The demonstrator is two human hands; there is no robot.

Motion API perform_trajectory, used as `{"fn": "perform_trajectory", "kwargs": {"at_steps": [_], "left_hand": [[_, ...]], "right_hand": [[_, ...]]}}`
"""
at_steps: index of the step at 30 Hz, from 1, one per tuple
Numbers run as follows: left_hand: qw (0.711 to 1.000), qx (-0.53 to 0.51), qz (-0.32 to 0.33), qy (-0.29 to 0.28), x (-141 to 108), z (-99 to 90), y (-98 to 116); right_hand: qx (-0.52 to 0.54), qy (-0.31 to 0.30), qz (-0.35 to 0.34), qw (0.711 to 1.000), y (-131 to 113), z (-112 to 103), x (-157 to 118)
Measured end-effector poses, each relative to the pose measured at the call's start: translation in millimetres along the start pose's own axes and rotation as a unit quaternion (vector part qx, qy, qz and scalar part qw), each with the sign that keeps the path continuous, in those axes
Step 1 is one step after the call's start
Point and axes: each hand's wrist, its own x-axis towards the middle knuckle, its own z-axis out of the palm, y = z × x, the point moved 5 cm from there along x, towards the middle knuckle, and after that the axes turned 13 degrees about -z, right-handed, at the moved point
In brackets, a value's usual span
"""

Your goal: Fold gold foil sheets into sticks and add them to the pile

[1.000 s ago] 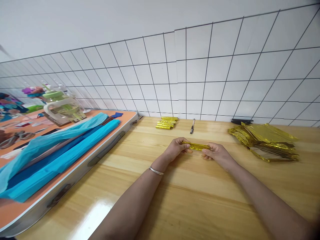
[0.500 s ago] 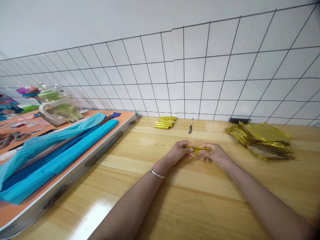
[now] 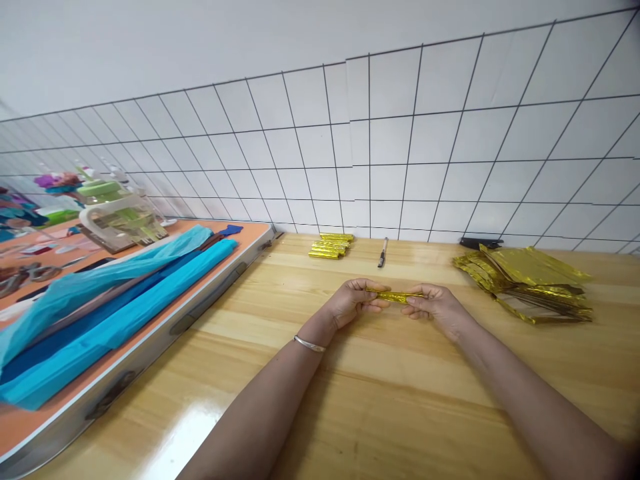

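A narrow folded strip of shiny gold foil paper (image 3: pixel 393 297) stretches level between my two hands, just above the wooden table (image 3: pixel 400 400). My left hand (image 3: pixel 353 301) pinches its left end between thumb and fingers, and a silver bangle (image 3: pixel 309 343) circles that wrist. The right end is in the pinch of my right hand (image 3: pixel 434 307). Beyond the hands, several folded gold strips (image 3: pixel 331 245) lie side by side near the wall. To the right sits a loose stack of gold foil sheets (image 3: pixel 530 280).
A pen (image 3: pixel 383 253) lies between the gold strips and the stack. Behind the stack is a black object (image 3: pixel 480 242) against the tiled wall (image 3: pixel 390 140). On the left, an orange-topped table (image 3: pixel 253 235) holds rolled blue paper (image 3: pixel 125 320), a green-lidded jug (image 3: pixel 115 213) and scissors (image 3: pixel 37 272).
My hands have drawn slightly apart, the left to the left and the right to the right. More of the gold strip shows between them.
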Motion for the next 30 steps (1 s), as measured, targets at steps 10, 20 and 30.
{"fn": "perform_trajectory", "kwargs": {"at_steps": [10, 20, 30], "left_hand": [[1.0, -0.004, -0.008, -0.02, 1, -2.8, 2], [0.998, 0.04, -0.017, 0.035, 5, 5.9, -6], [0.994, 0.075, 0.015, 0.077, 12, 16.6, -10]], "right_hand": [[-0.023, -0.02, -0.008, 1.0, -8, 4, -4], [-0.062, 0.005, -0.017, 0.998, 1, 10, -1], [-0.064, 0.043, -0.011, 0.997, 5, 13, -2]]}}
